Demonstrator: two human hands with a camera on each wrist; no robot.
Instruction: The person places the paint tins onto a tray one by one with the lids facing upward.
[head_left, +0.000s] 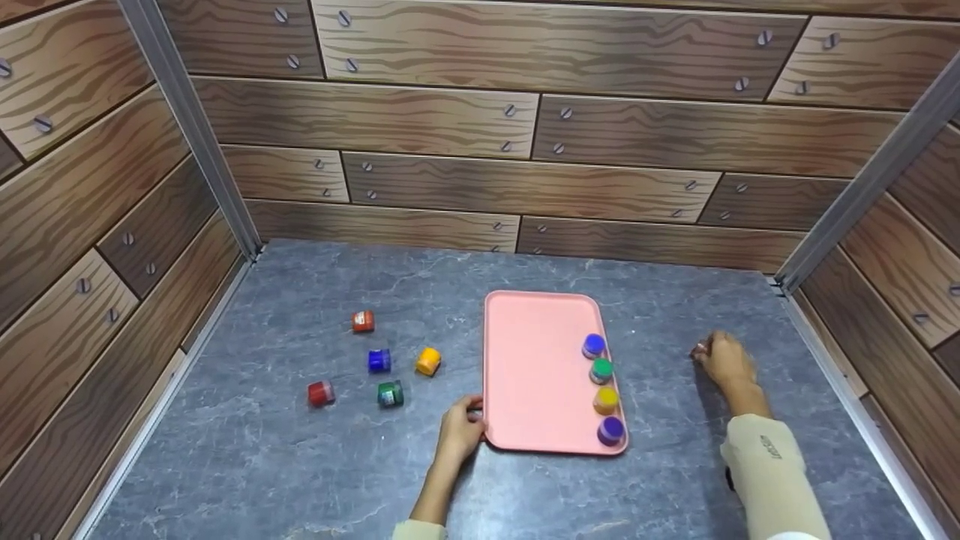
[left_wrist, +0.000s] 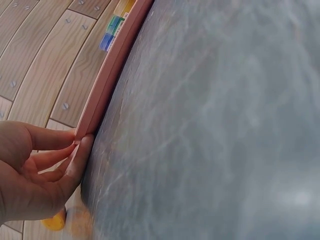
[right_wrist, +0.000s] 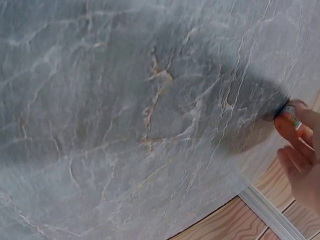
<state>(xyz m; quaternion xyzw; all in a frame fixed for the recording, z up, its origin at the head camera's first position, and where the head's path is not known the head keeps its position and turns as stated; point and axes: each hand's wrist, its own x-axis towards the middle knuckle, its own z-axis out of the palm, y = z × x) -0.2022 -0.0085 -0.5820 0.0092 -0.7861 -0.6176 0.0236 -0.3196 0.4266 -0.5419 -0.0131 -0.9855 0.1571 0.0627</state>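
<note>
Near its front left corner, my left hand (head_left: 460, 433) pinches the rim of a pink tray (head_left: 532, 367), thumb and fingers on either side of the edge. Four becomes several small paint jars along the tray's right side: blue (head_left: 593, 345), green (head_left: 601, 370), yellow (head_left: 606, 400) and purple (head_left: 610, 430). To the right of the tray, my right hand (head_left: 729, 364) is low over the table. In the right wrist view its fingers grip a small orange paint jar (right_wrist: 290, 113) with a label, partly hidden by the fingers.
Left of the tray lie several loose paint jars: orange-red (head_left: 363, 322), blue (head_left: 379, 361), yellow-orange (head_left: 428, 361), green (head_left: 390, 394) and red (head_left: 320, 394). Wood-patterned walls (head_left: 427, 120) enclose the grey marbled table (head_left: 285, 465) at the back and sides.
</note>
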